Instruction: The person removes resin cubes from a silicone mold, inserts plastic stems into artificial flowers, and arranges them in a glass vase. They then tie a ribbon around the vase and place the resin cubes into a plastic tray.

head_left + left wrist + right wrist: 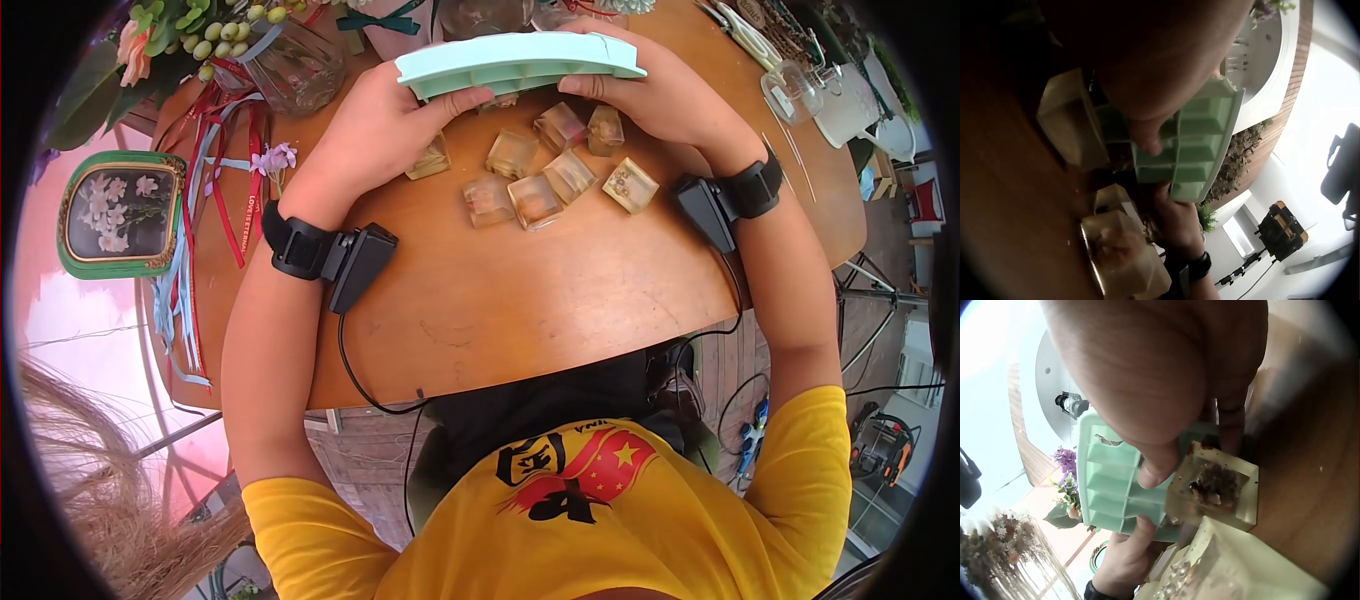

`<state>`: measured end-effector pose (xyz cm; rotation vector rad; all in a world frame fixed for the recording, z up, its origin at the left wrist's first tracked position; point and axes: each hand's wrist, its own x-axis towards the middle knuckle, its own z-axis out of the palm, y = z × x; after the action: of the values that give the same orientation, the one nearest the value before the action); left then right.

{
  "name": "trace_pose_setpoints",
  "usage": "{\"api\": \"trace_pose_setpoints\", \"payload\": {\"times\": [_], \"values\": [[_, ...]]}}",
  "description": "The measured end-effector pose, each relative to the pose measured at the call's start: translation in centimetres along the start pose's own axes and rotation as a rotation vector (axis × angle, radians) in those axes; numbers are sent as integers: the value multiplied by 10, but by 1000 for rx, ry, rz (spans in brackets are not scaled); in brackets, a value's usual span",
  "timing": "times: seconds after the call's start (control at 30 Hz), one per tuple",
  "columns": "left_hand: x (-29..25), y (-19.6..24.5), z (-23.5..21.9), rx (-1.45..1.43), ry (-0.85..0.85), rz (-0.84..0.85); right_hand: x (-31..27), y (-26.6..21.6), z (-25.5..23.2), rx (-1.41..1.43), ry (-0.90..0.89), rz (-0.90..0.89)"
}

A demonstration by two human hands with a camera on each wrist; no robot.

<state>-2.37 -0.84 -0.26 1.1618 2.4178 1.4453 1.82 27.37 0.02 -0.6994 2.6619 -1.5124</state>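
Both hands hold up a mint-green ice cube tray (520, 60) at the far part of the table, tilted on its edge. My left hand (375, 130) grips its left end and my right hand (675, 100) its right end, thumbs on the near side. In the left wrist view, the left thumb (1149, 136) lies over the compartments. The right thumb (1159, 467) does likewise in the right wrist view. Several clear, yellowish resin-like cubes (536, 203) with things set inside lie on the table just below the tray. Most of my other fingers are hidden behind it.
A green picture frame (165, 255) with white flowers lies at the left, beside red and blue ribbons (232, 215). A glass vase (295, 75) and flowers stand at the back left. A glass jar (793, 95) and thin sticks (790, 150) are at the right.
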Motion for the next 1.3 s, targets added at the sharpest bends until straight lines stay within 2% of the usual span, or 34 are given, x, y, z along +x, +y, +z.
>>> {"api": "trace_pose_setpoints", "payload": {"times": [0.13,0.23,0.33,0.43,0.53,0.63,0.73,0.97,1.17,1.3], "values": [[0,13,-3,116,-26,-11,0,-7,-4,-114,-52,-72],[-2,9,0,99,-29,21,-2,-12,-1,-35,-75,-75],[-4,10,-2,233,-46,149,-6,-18,2,159,-99,-23],[-5,15,-3,354,2,249,-8,-23,4,220,-92,-3],[-4,17,-2,413,47,302,1,-6,-2,-157,-50,-367],[-4,18,-1,425,57,301,-1,-7,-1,-139,-52,-357],[-4,18,-2,407,43,252,-7,-14,2,154,-108,-40],[-3,8,-5,304,15,172,-2,-18,5,73,-92,-142],[-3,12,-3,375,43,260,-3,-24,3,12,-83,-126],[-3,12,0,288,33,193,-1,-18,2,-101,-56,-172]]}}
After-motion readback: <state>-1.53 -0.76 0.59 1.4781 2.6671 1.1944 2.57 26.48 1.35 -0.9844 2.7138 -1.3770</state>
